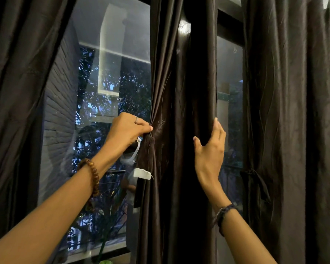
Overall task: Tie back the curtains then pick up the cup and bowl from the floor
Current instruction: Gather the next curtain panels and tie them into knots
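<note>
Both hands work at mid-frame on the gathered dark brown satin curtain panel [179, 130], whose long axis runs vertically between them. Left hand [128, 130] pinches the bunched left edge together with a matching brown fabric tie-back strip [146, 161] hanging just below it; right hand [211, 147] lies open, fingers straight against the right fold. The strip's white tag [142, 173] shows no readable writing. Cup and bowl are out of view.
</note>
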